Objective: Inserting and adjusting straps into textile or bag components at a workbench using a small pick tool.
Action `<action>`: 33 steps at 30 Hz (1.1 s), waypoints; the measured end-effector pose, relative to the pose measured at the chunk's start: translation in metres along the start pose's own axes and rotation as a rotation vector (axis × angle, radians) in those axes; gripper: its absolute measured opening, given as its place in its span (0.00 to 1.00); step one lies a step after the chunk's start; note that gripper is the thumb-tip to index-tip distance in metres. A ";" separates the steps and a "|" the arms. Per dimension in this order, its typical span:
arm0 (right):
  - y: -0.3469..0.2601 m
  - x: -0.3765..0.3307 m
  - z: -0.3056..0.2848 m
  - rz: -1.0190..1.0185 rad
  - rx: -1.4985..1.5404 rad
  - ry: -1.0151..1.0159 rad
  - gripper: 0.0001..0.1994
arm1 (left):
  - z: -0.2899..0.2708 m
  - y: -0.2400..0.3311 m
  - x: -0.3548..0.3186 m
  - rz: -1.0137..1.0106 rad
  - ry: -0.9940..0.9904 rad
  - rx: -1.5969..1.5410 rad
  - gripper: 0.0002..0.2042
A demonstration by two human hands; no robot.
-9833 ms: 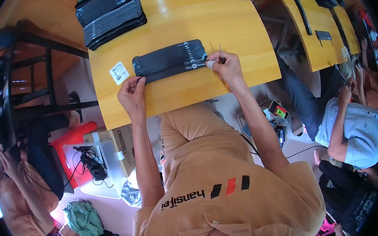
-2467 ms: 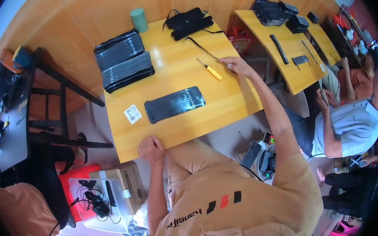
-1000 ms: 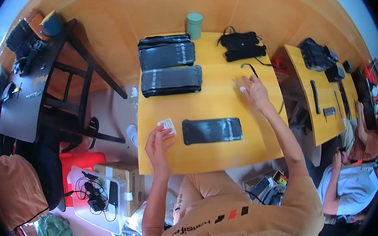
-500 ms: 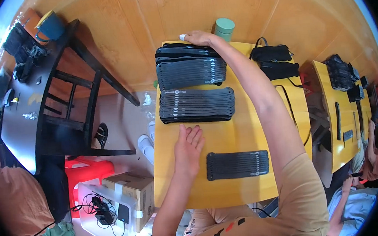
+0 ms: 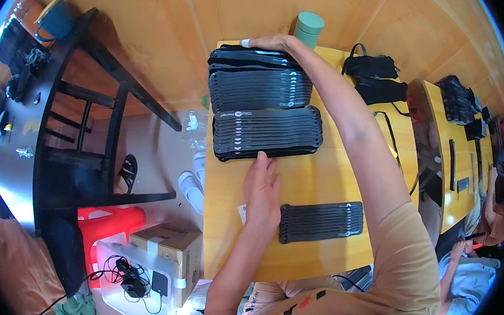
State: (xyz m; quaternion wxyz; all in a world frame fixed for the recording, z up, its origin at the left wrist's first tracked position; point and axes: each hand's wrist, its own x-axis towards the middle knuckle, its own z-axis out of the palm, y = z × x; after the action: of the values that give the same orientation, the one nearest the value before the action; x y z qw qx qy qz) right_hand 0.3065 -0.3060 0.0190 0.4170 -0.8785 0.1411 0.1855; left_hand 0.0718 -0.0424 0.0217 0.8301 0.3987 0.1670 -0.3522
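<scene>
Two stacks of black flat straps with rounded ends lie on the yellow table (image 5: 318, 260), their layers overlapping. My right hand (image 5: 270, 42) reaches over to the edge of the far stack (image 5: 261, 87), fingers stretched along its back side and partly hidden; white wrapping circles one finger. My left hand (image 5: 261, 190) is outstretched, its fingertips touching the front edge of the near stack (image 5: 268, 132). A smaller set of black straps (image 5: 321, 221) lies fanned on the table, right of my left wrist. Beside that wrist a bit of white (image 5: 242, 212) shows.
A green canister (image 5: 309, 27) stands by the wall behind my right hand. Black pouches (image 5: 375, 77) with cords lie on the right. To the left are a dark table (image 5: 11, 178), a red stool (image 5: 111, 221) and a clear bin (image 5: 111, 290). Other people sit at right.
My left hand has moved forward to the near stack, and its fingers have come closer together. The right hand stays at the far stack's back edge. The view has shifted slightly.
</scene>
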 end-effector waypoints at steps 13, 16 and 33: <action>-0.034 -0.040 0.010 -0.031 -0.009 -0.034 0.39 | -0.006 0.001 0.002 0.016 0.018 -0.034 0.28; -0.040 -0.056 0.009 -0.021 0.024 -0.051 0.41 | -0.004 -0.001 0.001 0.022 0.030 -0.024 0.27; -0.059 -0.123 0.023 -0.337 -0.555 -0.212 0.59 | -0.004 -0.013 0.008 0.044 0.072 -0.057 0.23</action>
State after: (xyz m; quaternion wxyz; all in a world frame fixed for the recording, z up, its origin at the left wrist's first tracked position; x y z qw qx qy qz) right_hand 0.2159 -0.2404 0.1008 0.1994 -0.9452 -0.1060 0.2356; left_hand 0.0680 -0.0485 0.0075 0.8421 0.3909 0.1982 -0.3145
